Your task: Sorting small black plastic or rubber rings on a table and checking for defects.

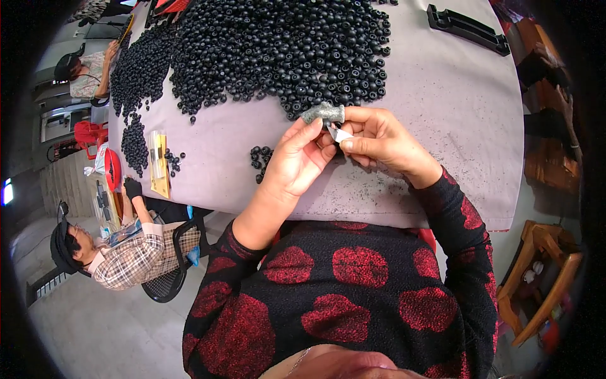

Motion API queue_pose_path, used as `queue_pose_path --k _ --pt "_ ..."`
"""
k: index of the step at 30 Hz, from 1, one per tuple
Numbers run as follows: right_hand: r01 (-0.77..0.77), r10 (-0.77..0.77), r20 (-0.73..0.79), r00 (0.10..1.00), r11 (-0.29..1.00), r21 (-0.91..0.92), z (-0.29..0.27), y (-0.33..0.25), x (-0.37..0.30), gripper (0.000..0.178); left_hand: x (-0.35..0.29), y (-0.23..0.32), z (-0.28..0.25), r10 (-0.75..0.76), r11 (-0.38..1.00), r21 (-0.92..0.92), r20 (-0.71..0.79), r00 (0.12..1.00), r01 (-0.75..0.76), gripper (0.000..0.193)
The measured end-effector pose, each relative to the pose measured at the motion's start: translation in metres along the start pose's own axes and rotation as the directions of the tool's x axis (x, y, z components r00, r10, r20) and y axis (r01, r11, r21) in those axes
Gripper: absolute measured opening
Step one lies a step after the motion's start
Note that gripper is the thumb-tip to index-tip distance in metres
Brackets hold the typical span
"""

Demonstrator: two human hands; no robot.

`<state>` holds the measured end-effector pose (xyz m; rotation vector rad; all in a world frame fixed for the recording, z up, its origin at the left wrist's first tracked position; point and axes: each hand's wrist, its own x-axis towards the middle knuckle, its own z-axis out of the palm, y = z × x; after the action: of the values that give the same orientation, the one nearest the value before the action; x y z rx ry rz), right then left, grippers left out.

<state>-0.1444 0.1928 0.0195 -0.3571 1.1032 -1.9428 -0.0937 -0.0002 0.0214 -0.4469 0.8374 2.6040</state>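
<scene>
My left hand (295,155) is closed, thumb and fingers pinching a small black round piece (326,125), mostly hidden between the fingertips. Opposite it, my right hand (382,140) is closed around a small blade with a white wrapped grip (343,135). The blade's tip points at the piece in my left fingers. Grey speckled finger covers (323,113) wrap the index fingertips, which meet above the blade. Just beyond the hands spreads a large heap of black round pieces (278,50), many showing a hole. A small cluster of the same pieces (260,158) lies left of my left wrist.
A grey cloth (442,120) covers the table, strewn with dark shavings on the right. A black slotted tray (468,30) lies far right. More black pieces (142,69) sit leftward, beside a yellow board (159,165). Two people work at left. A wooden stool (540,278) stands right.
</scene>
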Motion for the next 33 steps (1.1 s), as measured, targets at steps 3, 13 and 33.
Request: queue_pose_path --k 3,13,33 --pt "-0.001 0.001 -0.010 1.000 1.000 -0.011 0.001 -0.002 -0.001 0.029 -0.002 -0.001 0.001 0.029 0.999 0.034 -0.007 1.000 -0.029 0.018" --pt "-0.011 0.010 0.007 1.000 0.998 0.065 0.001 0.000 0.000 0.023 -0.002 -0.005 0.004 0.100 0.992 0.084 -0.053 0.994 -0.095 0.018" --pt "0.074 -0.066 -0.057 0.996 0.985 0.154 -0.010 0.009 0.005 0.021 0.000 -0.005 0.007 0.074 0.997 0.031 -0.009 0.997 -0.074 0.025"
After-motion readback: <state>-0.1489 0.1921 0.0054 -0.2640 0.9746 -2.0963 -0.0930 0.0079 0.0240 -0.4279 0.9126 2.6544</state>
